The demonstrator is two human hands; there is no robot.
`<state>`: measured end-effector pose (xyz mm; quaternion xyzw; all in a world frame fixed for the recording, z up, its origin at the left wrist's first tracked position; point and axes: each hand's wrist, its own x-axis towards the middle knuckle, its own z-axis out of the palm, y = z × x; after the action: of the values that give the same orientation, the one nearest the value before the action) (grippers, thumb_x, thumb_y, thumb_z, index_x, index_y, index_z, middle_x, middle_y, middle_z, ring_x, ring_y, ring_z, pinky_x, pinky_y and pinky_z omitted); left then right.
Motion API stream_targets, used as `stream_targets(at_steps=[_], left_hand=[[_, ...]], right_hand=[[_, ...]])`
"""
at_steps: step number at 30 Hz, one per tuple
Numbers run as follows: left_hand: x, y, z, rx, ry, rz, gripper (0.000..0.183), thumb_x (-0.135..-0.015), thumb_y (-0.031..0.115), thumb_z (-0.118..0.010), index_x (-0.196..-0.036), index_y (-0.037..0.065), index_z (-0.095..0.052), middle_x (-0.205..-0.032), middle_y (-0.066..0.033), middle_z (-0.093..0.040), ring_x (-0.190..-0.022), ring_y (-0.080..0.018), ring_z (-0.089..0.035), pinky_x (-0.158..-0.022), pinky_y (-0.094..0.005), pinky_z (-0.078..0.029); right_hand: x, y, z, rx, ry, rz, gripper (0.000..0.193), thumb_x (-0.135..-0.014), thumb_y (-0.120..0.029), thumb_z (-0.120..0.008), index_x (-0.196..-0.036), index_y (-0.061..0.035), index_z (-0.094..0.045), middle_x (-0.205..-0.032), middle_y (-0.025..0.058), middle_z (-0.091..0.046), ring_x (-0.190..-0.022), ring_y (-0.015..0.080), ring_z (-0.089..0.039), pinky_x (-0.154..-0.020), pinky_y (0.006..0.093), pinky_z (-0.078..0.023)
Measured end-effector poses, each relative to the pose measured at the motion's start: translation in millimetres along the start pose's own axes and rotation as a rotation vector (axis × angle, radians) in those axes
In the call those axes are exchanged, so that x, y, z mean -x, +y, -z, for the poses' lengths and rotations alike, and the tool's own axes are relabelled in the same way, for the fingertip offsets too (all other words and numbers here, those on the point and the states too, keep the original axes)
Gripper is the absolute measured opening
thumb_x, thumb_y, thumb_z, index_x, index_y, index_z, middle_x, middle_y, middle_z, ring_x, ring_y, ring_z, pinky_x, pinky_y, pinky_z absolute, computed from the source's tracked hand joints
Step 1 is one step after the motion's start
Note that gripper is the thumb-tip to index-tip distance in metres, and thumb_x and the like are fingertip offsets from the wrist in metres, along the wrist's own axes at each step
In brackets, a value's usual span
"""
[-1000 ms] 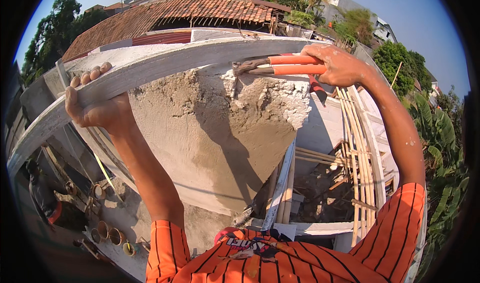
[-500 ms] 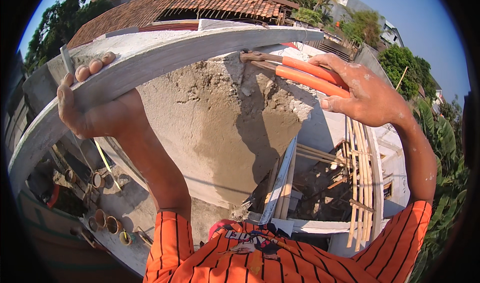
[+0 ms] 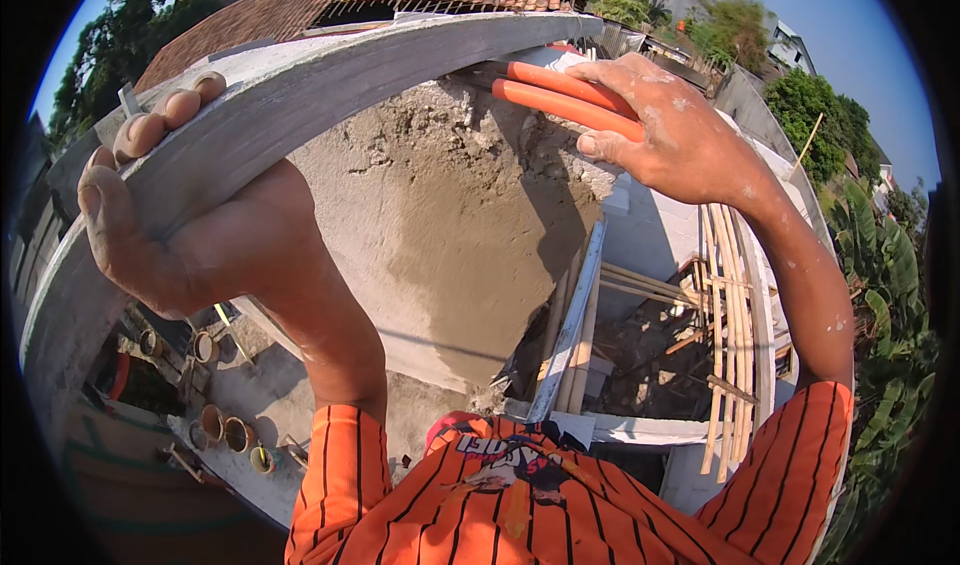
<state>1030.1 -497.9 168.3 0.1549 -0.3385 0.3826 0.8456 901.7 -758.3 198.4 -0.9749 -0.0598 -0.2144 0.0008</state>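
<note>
Head view: left hand (image 3: 190,235) clamps the grey straightedge (image 3: 330,85), which runs from lower left to upper right. Right hand (image 3: 670,135), upper right, grips the orange-handled tool (image 3: 550,90), its handles pointing left above the wet mortar (image 3: 440,215).

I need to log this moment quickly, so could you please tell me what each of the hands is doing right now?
Left hand: closed around the edge of the grey board.
Right hand: closed on the orange-handled tool.

Left hand (image 3: 190,235) grips board (image 3: 330,85) — right hand (image 3: 670,130) pliers (image 3: 560,95).
</note>
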Motion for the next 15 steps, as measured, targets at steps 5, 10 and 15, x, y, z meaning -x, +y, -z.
stream_targets(at_steps=[5, 10, 15], left_hand=[[7.4, 5.4, 1.6, 0.081, -0.101, 0.018, 0.022, -0.074, 0.03, -0.06, -0.089, 0.013, -0.06, -0.079, -0.0069, -0.061, -0.081, -0.0249, -0.064, -0.088, -0.0506, -0.047], [19.2, 10.2, -3.5, 0.144, -0.196, 0.016, 0.02, -0.075, 0.022, -0.06, -0.092, 0.014, -0.065, -0.088, -0.0053, -0.067, -0.089, -0.0223, -0.063, -0.099, -0.0477, -0.039], [17.8, 12.8, 22.8, 0.2, -0.434, 0.059, 0.019, -0.076, 0.018, -0.059, -0.093, 0.014, -0.065, -0.09, -0.0024, -0.067, -0.097, -0.0198, -0.06, -0.1, -0.0437, -0.035]], right_hand=[[7.3, 3.4, -11.1, 0.032, 0.081, -0.012, 0.054, -0.083, -0.029, -0.065, -0.131, -0.0107, -0.048, -0.106, 0.0156, -0.052, -0.101, 0.0338, -0.054, -0.089, 0.0425, -0.043], [9.6, 1.5, -16.5, 0.09, 0.113, -0.038, 0.055, -0.082, -0.029, -0.066, -0.131, -0.0122, -0.048, -0.107, 0.016, -0.051, -0.101, 0.0348, -0.054, -0.089, 0.0427, -0.043], [13.9, 1.9, -18.7, 0.074, 0.147, -0.022, 0.055, -0.08, -0.03, -0.067, -0.127, -0.006, -0.05, -0.115, 0.021, -0.053, -0.109, 0.0373, -0.052, -0.093, 0.0433, -0.043]])
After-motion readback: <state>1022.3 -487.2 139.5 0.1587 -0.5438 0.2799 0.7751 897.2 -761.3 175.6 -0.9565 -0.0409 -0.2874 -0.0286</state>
